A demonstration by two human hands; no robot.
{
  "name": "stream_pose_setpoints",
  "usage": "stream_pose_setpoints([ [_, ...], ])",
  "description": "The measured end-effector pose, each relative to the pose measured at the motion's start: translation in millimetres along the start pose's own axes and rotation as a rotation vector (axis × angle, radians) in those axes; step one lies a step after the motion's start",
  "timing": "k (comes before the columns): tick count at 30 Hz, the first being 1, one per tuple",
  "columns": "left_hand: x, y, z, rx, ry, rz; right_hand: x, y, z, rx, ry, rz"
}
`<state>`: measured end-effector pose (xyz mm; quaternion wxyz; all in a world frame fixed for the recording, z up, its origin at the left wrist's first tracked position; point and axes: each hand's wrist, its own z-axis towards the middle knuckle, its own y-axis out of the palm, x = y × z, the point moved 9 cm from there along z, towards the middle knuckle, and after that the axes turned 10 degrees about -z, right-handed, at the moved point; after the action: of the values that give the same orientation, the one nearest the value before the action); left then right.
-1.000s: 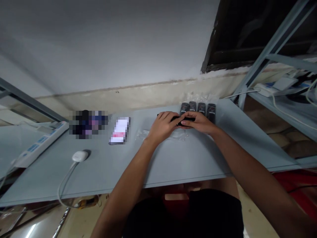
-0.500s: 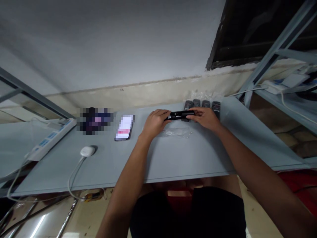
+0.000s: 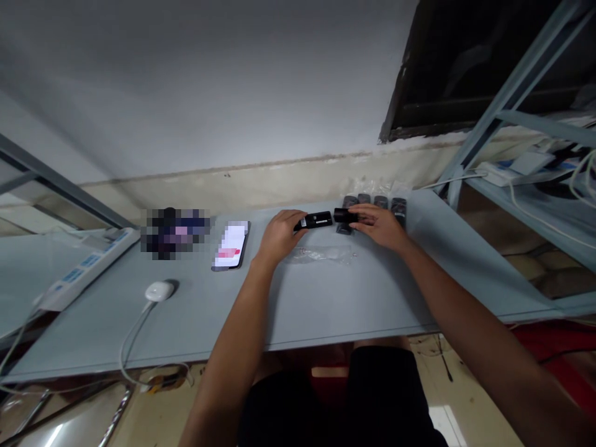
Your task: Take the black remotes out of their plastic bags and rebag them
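My left hand [image 3: 278, 234] is closed on a slim black device body [image 3: 316, 220] with a white label. My right hand [image 3: 379, 225] is closed on its short black cap [image 3: 345, 215], held just apart from the body with a small gap between them. Both are held a little above the grey table [image 3: 326, 298]. A clear plastic bag [image 3: 323, 253] lies flat under my hands. Behind my right hand a row of several bagged black devices [image 3: 375, 205] lies at the table's back edge.
A phone [image 3: 230, 245] with a lit screen lies left of my hands, beside a blurred dark object [image 3: 174, 231]. A white puck on a cable [image 3: 158, 290] and a power strip [image 3: 79, 270] are at the left. Metal shelving [image 3: 521, 167] stands to the right.
The black device was whole between both hands. Now its cap is pulled off to the right and the body sits in my left hand, which moved slightly left.
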<state>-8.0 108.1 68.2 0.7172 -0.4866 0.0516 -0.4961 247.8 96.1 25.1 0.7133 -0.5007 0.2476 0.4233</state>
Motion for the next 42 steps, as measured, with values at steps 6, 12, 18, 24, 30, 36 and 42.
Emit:
stream_pose_setpoints([
  [6, 1, 1.5, -1, 0.018, 0.031, -0.015, 18, 4, 2, 0.017, 0.054, 0.064],
  [12, -4, 1.2, -2, 0.022, 0.015, -0.009, 14, 5, 0, 0.007, 0.077, 0.123],
  [18, -7, -1.3, -3, 0.035, 0.003, -0.009, 8, 6, 1, 0.009, 0.045, 0.113],
  [24, -7, 1.0, -4, 0.021, -0.009, -0.006, 8, 9, 1, 0.001, 0.030, 0.083],
  [30, -7, 2.9, -5, 0.012, -0.024, -0.007, 3, 7, 0, 0.013, 0.013, 0.026],
  [36, -4, 3.7, -5, -0.006, -0.039, -0.016, 6, 7, 0, 0.019, 0.018, -0.052],
  [42, -1, 2.7, -5, -0.006, -0.037, -0.029, 12, 7, -1, 0.024, 0.039, -0.096],
])
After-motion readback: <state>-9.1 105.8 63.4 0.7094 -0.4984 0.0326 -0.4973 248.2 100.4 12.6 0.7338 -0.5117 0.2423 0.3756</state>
